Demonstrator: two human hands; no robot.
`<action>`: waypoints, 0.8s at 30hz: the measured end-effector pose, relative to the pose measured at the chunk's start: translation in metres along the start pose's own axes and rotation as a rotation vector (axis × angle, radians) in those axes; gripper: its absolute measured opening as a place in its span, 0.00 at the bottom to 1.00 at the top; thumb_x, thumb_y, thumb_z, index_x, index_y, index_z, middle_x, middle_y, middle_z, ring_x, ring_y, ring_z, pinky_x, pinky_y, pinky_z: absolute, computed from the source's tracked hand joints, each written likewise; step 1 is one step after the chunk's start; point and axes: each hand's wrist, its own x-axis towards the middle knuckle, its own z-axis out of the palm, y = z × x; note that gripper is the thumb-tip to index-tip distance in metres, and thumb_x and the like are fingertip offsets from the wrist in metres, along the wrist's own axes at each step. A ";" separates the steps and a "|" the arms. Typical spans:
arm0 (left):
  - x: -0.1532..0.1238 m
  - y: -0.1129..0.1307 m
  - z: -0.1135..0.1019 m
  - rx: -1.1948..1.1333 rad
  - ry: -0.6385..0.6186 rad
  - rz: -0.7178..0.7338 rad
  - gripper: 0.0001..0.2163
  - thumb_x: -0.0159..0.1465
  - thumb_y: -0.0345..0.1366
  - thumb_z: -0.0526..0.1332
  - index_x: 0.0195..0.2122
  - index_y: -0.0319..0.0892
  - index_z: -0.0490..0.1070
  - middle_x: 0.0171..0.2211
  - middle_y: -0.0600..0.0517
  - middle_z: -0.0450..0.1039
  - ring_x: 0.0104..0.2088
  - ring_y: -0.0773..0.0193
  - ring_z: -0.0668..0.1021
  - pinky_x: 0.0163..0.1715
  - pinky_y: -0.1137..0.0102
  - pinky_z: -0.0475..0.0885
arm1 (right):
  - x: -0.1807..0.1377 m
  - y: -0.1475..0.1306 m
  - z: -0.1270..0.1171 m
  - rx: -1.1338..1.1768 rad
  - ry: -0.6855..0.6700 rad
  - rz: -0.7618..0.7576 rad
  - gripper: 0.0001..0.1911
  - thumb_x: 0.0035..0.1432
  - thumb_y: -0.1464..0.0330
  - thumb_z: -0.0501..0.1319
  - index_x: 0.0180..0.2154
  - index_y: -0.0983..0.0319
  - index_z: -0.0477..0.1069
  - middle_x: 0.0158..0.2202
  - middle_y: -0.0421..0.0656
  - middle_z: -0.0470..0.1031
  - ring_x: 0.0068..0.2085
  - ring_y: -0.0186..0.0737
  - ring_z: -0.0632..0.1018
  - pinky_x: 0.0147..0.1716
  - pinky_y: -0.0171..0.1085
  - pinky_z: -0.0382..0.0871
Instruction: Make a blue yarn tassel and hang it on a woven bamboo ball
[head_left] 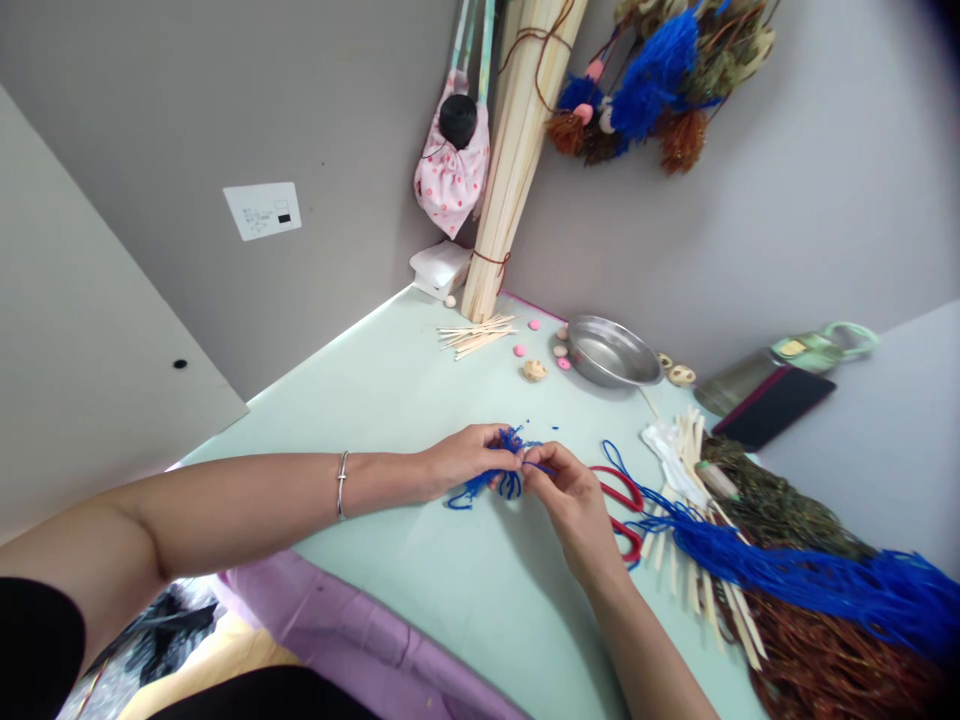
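Note:
In the middle of the table a small bundle of blue yarn [511,440] is pinched in my left hand [476,455], its cut strands fanning out above and below the fingers. My right hand [566,490] meets it from the right, thumb and forefinger closed on a strand of the same blue yarn. The fingertips of both hands nearly touch, and they hide the bundle's centre. Just right of my right hand lie scissors with red handles [628,490], partly covered by loose blue yarn. Tiny blue scraps [555,428] are on the table beyond my hands.
At the right lie a long blue yarn hank [795,570], brown yarn [840,650], pale sticks [739,610] and a dark phone [774,408]. Toward the back stand a metal bowl [611,352] and a tied bundle of wooden strips [517,150]. Tassels [660,80] hang on the wall.

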 end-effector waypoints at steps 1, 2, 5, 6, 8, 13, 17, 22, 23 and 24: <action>0.000 0.000 0.000 -0.011 0.003 -0.010 0.05 0.54 0.33 0.62 0.30 0.39 0.68 0.20 0.57 0.65 0.21 0.73 0.67 0.23 0.76 0.61 | 0.000 -0.001 0.001 -0.007 -0.009 0.005 0.05 0.54 0.67 0.64 0.30 0.61 0.69 0.28 0.38 0.72 0.30 0.34 0.70 0.31 0.33 0.63; 0.000 0.000 0.001 -0.032 0.006 -0.020 0.04 0.54 0.32 0.62 0.29 0.39 0.67 0.20 0.57 0.66 0.21 0.73 0.67 0.23 0.76 0.61 | -0.001 -0.001 0.001 -0.013 -0.020 0.013 0.05 0.54 0.68 0.64 0.30 0.61 0.69 0.28 0.38 0.72 0.29 0.34 0.70 0.31 0.33 0.63; 0.001 0.000 0.001 -0.111 0.003 -0.039 0.04 0.53 0.33 0.61 0.28 0.39 0.67 0.21 0.56 0.66 0.20 0.73 0.67 0.23 0.77 0.60 | -0.002 -0.002 0.001 -0.021 -0.039 0.046 0.04 0.54 0.68 0.62 0.30 0.61 0.68 0.25 0.37 0.71 0.28 0.34 0.71 0.30 0.33 0.62; 0.001 0.001 0.001 -0.131 -0.002 -0.044 0.04 0.53 0.33 0.61 0.28 0.38 0.68 0.20 0.56 0.66 0.20 0.73 0.67 0.23 0.77 0.61 | -0.002 -0.002 0.001 -0.022 -0.038 0.055 0.04 0.54 0.68 0.62 0.30 0.61 0.68 0.25 0.37 0.71 0.28 0.34 0.71 0.30 0.33 0.62; 0.001 0.001 0.001 -0.156 -0.012 -0.055 0.05 0.54 0.35 0.61 0.28 0.38 0.68 0.20 0.56 0.65 0.20 0.73 0.67 0.23 0.77 0.61 | -0.002 -0.002 0.001 -0.027 -0.022 0.058 0.05 0.54 0.68 0.62 0.30 0.61 0.68 0.25 0.37 0.71 0.28 0.34 0.70 0.29 0.32 0.62; 0.000 0.001 -0.001 -0.100 0.008 -0.028 0.08 0.54 0.36 0.63 0.31 0.38 0.68 0.22 0.56 0.67 0.21 0.73 0.68 0.24 0.76 0.61 | -0.002 -0.004 0.001 -0.045 0.013 0.046 0.07 0.54 0.65 0.63 0.30 0.61 0.69 0.25 0.37 0.71 0.28 0.33 0.69 0.29 0.32 0.61; -0.001 0.002 0.000 -0.044 0.002 -0.007 0.08 0.53 0.35 0.65 0.32 0.38 0.69 0.22 0.57 0.67 0.21 0.73 0.68 0.24 0.76 0.61 | -0.002 -0.005 0.001 -0.054 0.028 0.049 0.08 0.54 0.64 0.64 0.31 0.61 0.69 0.24 0.37 0.70 0.27 0.34 0.68 0.28 0.33 0.60; 0.000 0.003 0.000 -0.070 -0.009 -0.035 0.05 0.54 0.34 0.63 0.29 0.38 0.68 0.19 0.57 0.66 0.20 0.73 0.67 0.23 0.77 0.60 | -0.003 -0.006 0.000 -0.044 -0.018 0.034 0.05 0.56 0.66 0.62 0.31 0.60 0.69 0.24 0.37 0.70 0.28 0.35 0.69 0.31 0.33 0.62; 0.000 0.002 0.000 -0.085 -0.015 -0.043 0.05 0.54 0.34 0.62 0.29 0.38 0.68 0.19 0.57 0.66 0.20 0.73 0.67 0.23 0.77 0.60 | -0.003 -0.006 0.000 -0.041 -0.028 0.030 0.04 0.56 0.67 0.61 0.32 0.60 0.69 0.24 0.36 0.71 0.29 0.35 0.70 0.31 0.34 0.62; 0.000 0.002 0.000 -0.100 -0.021 -0.050 0.05 0.55 0.34 0.62 0.29 0.38 0.68 0.19 0.56 0.67 0.20 0.73 0.67 0.23 0.78 0.60 | -0.003 -0.005 -0.001 -0.039 -0.036 0.026 0.03 0.56 0.67 0.61 0.32 0.60 0.69 0.24 0.36 0.71 0.29 0.35 0.70 0.32 0.34 0.62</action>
